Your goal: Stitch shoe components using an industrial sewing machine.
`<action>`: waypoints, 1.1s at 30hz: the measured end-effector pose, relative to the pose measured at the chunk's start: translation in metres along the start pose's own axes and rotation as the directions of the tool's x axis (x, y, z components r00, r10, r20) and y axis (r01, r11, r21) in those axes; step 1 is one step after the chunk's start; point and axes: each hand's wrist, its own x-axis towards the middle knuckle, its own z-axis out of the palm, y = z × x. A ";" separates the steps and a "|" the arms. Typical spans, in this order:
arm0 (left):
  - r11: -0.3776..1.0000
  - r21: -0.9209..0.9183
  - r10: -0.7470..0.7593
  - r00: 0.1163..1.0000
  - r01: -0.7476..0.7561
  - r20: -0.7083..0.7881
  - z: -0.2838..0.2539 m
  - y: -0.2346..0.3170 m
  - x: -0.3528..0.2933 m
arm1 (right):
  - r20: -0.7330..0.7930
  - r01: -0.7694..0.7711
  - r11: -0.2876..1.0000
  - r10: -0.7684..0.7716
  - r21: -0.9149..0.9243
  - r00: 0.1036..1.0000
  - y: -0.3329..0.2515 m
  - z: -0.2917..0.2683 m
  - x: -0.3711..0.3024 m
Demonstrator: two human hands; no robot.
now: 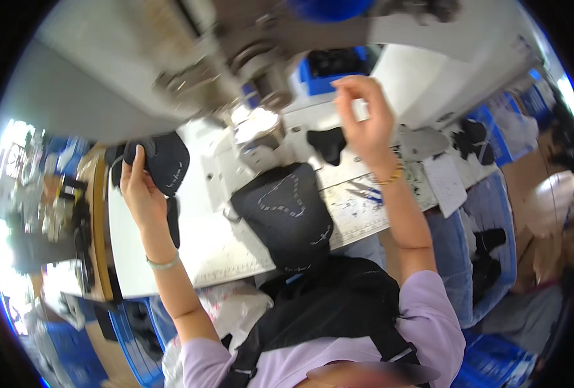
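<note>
At the left, my left hand [143,197] grips black fabric pieces [170,165] with its thumb on top, at the left part of the white work table. White marks run along their edge. My right hand [367,119] is raised to the right of the sewing machine head [261,132], thumb and fingertips brought together; anything between them is too small to make out. Under the machine head lies a larger black fabric panel [283,216] with white dashed marks in a curve, hanging over the table's near edge. Neither hand touches it.
A small black fabric piece [327,145] lies below my right hand. Blue-handled snips [366,192] rest on the table [219,258]. A blue bin [334,85] of black parts stands behind. Blue crates [497,252] flank the table, and a white plastic bag [238,307] hangs in front.
</note>
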 end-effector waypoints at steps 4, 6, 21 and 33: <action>0.979 0.135 -0.145 0.988 0.152 -0.058 -0.072 0.027 -0.019 | 0.483 -0.221 0.953 0.296 -0.207 0.824 0.008 -0.017 -0.017; 0.959 0.183 -0.204 0.976 0.216 -0.082 -0.118 0.022 -0.027 | 0.563 -0.236 0.939 0.339 -0.249 0.754 0.013 -0.013 -0.035; -0.022 0.995 0.118 0.989 0.093 -0.089 -0.159 -0.046 -0.046 | 0.473 -0.240 0.882 0.428 -0.406 0.770 0.010 -0.007 -0.056; -0.158 0.986 0.021 0.998 -0.059 0.063 -0.098 -0.048 -0.069 | 0.391 -0.062 0.946 0.191 -0.318 0.901 -0.050 -0.009 -0.045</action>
